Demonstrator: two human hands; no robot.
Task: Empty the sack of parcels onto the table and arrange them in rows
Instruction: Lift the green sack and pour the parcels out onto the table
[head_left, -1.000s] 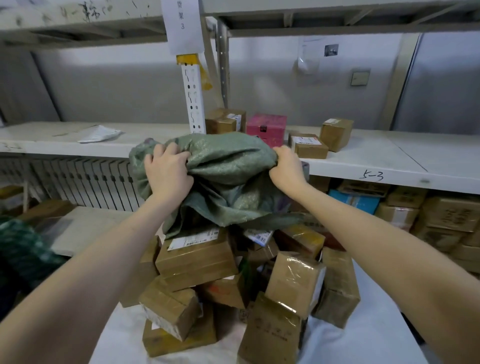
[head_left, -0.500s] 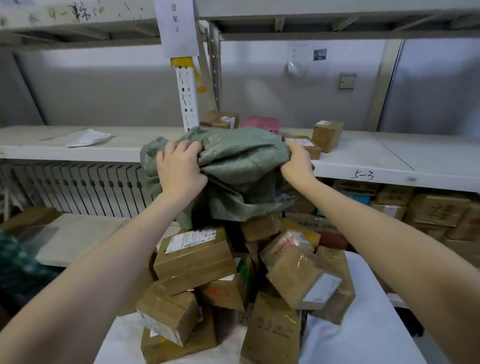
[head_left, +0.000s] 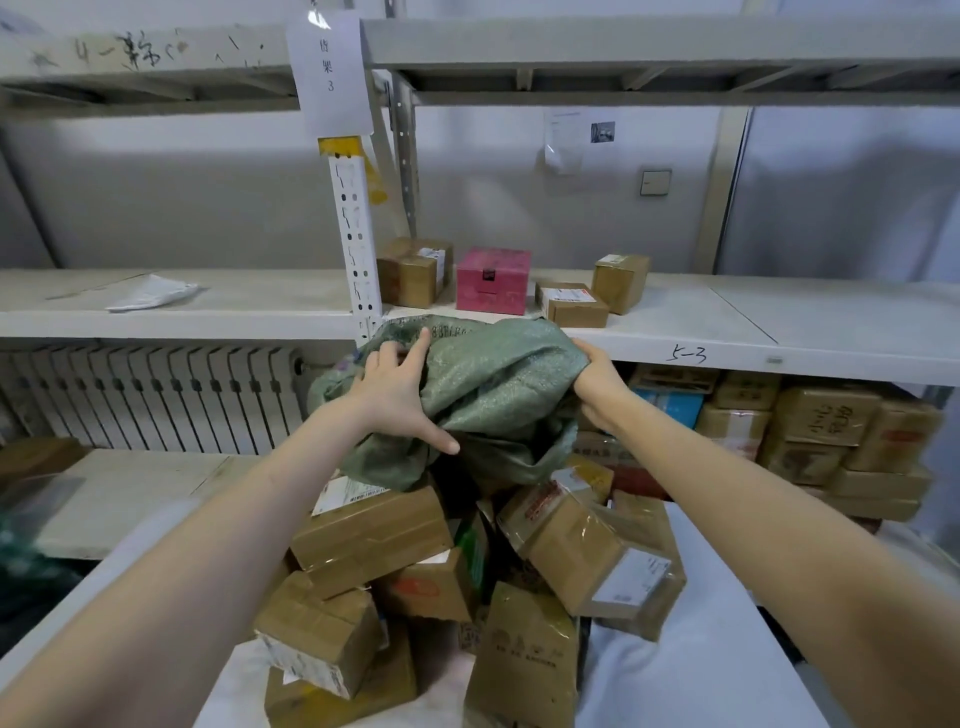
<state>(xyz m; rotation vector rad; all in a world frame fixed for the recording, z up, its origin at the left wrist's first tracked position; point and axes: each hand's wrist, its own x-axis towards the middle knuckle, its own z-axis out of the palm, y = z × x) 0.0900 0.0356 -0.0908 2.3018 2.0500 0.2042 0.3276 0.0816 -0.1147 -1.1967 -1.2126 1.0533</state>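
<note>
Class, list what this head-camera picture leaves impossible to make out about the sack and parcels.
- Inside of the sack: head view, its green fabric hides any parcels left.
- The lowest parcels of the pile: head view, cut off by the bottom edge.
- Print on the shipping label: head view, too small and blurred.

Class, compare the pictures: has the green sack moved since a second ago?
Yes. The green sack has dropped: it overlapped the pink box on the shelf before, and now shows just below it.

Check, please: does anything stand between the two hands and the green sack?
Nothing visible does. The left hand lies on the sack, thumb and index spread; the right hand grips its edge.
</note>
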